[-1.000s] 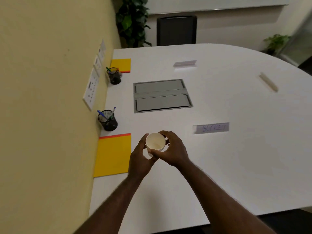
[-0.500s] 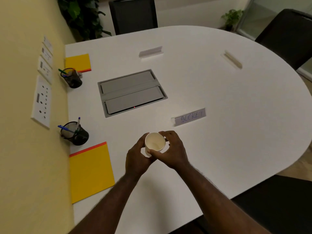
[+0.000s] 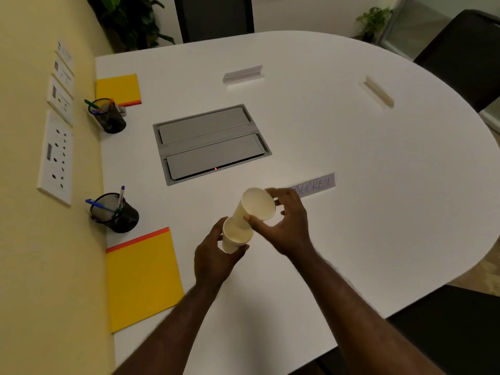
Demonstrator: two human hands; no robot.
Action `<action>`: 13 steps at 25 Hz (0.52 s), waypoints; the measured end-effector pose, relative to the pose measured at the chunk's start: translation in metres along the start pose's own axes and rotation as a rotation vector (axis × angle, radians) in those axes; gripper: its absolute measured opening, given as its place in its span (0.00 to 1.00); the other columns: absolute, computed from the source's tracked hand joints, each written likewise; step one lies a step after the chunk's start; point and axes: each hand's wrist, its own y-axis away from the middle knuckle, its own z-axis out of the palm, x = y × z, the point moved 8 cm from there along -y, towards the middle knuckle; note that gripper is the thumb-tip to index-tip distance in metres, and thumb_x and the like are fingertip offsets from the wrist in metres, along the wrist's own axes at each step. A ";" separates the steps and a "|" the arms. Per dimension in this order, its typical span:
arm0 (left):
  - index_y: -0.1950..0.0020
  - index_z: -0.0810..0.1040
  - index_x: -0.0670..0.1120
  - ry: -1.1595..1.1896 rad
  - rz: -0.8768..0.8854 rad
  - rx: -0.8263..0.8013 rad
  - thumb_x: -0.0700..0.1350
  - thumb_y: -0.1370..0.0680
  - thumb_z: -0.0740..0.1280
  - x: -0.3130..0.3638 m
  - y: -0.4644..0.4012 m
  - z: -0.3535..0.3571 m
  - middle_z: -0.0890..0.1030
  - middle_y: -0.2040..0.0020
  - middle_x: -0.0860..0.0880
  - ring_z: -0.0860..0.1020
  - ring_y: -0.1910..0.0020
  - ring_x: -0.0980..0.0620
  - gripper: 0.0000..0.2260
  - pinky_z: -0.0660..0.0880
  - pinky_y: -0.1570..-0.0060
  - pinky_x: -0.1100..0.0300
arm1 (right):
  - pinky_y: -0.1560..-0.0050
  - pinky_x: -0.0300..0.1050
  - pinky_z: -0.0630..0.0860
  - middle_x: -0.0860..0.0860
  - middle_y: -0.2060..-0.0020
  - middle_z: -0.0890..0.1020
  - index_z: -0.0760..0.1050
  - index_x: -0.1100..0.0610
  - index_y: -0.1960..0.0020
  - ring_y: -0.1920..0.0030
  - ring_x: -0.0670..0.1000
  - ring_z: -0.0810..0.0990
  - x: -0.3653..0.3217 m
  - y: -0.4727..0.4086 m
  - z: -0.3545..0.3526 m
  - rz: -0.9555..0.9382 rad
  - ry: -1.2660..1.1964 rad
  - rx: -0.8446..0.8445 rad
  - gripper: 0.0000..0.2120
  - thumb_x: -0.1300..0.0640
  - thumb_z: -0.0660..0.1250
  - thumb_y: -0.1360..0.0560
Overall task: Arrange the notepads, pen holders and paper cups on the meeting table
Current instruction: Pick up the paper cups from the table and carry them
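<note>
White table [image 3: 351,163]: each hand's grip closed round paper cup.

An office meeting room: white oval table [image 3: 351,163] (built-in cable hatch [image 3: 211,143]), name placards [image 3: 315,184], dark chairs [image 3: 465,55].

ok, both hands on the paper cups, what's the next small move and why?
Probably pull the right hand further away so the upper white paper cup stack slides fully out of the lower white paper cup in the left hand. They are partly separated but overlap, and no cup stands on the white oval table yet.
</note>
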 end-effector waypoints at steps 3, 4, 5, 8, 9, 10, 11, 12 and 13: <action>0.30 0.72 0.50 -0.045 -0.019 0.065 0.53 0.36 0.81 -0.011 0.001 -0.011 0.80 0.37 0.50 0.77 0.44 0.55 0.37 0.78 0.47 0.58 | 0.58 0.26 0.68 0.43 0.47 0.74 0.74 0.51 0.40 0.50 0.42 0.74 0.005 -0.032 -0.009 -0.001 0.030 0.094 0.33 0.36 0.75 0.39; 0.30 0.72 0.49 -0.056 -0.010 0.072 0.53 0.36 0.81 -0.014 0.001 -0.015 0.80 0.37 0.50 0.76 0.44 0.55 0.37 0.77 0.47 0.59 | 0.59 0.25 0.68 0.43 0.48 0.74 0.74 0.51 0.40 0.52 0.41 0.74 0.014 -0.042 -0.010 0.033 0.032 0.119 0.33 0.37 0.76 0.40; 0.30 0.73 0.48 -0.064 -0.002 0.079 0.53 0.36 0.81 -0.016 0.002 -0.019 0.80 0.37 0.49 0.76 0.44 0.56 0.37 0.77 0.47 0.59 | 0.60 0.26 0.68 0.43 0.49 0.75 0.75 0.51 0.40 0.53 0.42 0.75 0.025 -0.052 -0.010 0.076 0.032 0.134 0.33 0.38 0.77 0.40; 0.32 0.74 0.45 -0.085 0.006 0.112 0.51 0.37 0.81 -0.023 0.008 -0.032 0.81 0.38 0.47 0.76 0.44 0.54 0.36 0.78 0.48 0.57 | 0.59 0.38 0.75 0.45 0.49 0.75 0.74 0.52 0.39 0.54 0.46 0.77 0.063 -0.070 0.001 0.192 0.077 0.133 0.34 0.41 0.79 0.40; 0.32 0.74 0.45 -0.097 0.008 0.123 0.51 0.38 0.81 -0.025 0.010 -0.036 0.81 0.38 0.46 0.76 0.44 0.54 0.36 0.78 0.49 0.57 | 0.58 0.42 0.78 0.46 0.49 0.76 0.74 0.53 0.38 0.54 0.48 0.78 0.076 -0.073 0.008 0.222 0.097 0.127 0.35 0.41 0.80 0.40; 0.32 0.74 0.45 -0.114 0.010 0.131 0.52 0.38 0.81 -0.027 0.013 -0.040 0.81 0.39 0.45 0.75 0.44 0.54 0.36 0.77 0.49 0.57 | 0.56 0.46 0.79 0.48 0.49 0.77 0.74 0.54 0.38 0.54 0.49 0.78 0.088 -0.076 0.014 0.254 0.112 0.119 0.35 0.42 0.80 0.40; 0.33 0.74 0.45 -0.129 0.010 0.136 0.53 0.38 0.80 -0.029 0.015 -0.043 0.81 0.39 0.45 0.75 0.44 0.54 0.36 0.77 0.50 0.58 | 0.53 0.49 0.80 0.49 0.48 0.77 0.74 0.55 0.37 0.52 0.50 0.79 0.100 -0.077 0.021 0.286 0.123 0.107 0.37 0.42 0.80 0.40; 0.33 0.74 0.45 -0.140 0.004 0.137 0.53 0.38 0.79 -0.031 0.018 -0.046 0.81 0.39 0.45 0.75 0.44 0.54 0.36 0.76 0.50 0.58 | 0.50 0.51 0.79 0.50 0.47 0.78 0.74 0.56 0.36 0.51 0.51 0.79 0.111 -0.078 0.029 0.313 0.132 0.090 0.38 0.42 0.80 0.40; 0.33 0.74 0.45 -0.148 -0.005 0.139 0.54 0.38 0.78 -0.034 0.021 -0.049 0.81 0.39 0.45 0.75 0.44 0.53 0.36 0.76 0.50 0.57 | 0.48 0.52 0.79 0.51 0.46 0.78 0.73 0.56 0.35 0.49 0.52 0.79 0.122 -0.077 0.036 0.331 0.140 0.073 0.38 0.42 0.80 0.40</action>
